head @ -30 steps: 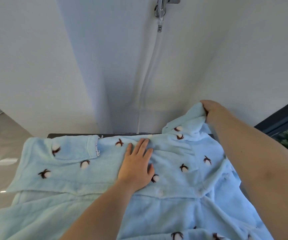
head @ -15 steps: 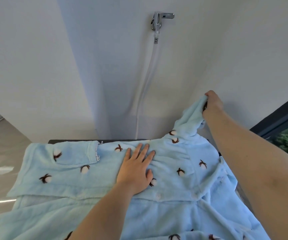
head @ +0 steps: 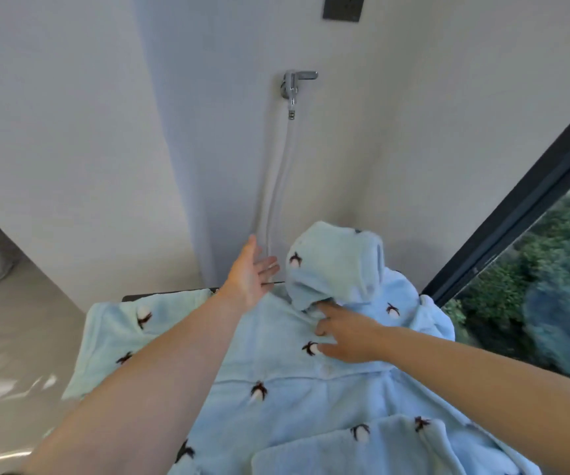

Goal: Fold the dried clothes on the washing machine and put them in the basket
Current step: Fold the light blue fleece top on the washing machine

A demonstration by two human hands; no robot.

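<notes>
Now | robe (head: 311,399) spread over washing machine (head: 167,295), unfolded; basket not in view | right hand (head: 345,337) on robe's middle, fingers half curled, tips under raised sleeve (head: 335,265), grip unclear, probably turning it inward | left hand (head: 249,275) past robe's collar, fingers spread, empty, seemingly ready to catch sleeve | hose (head: 276,186) behind robe
</notes>
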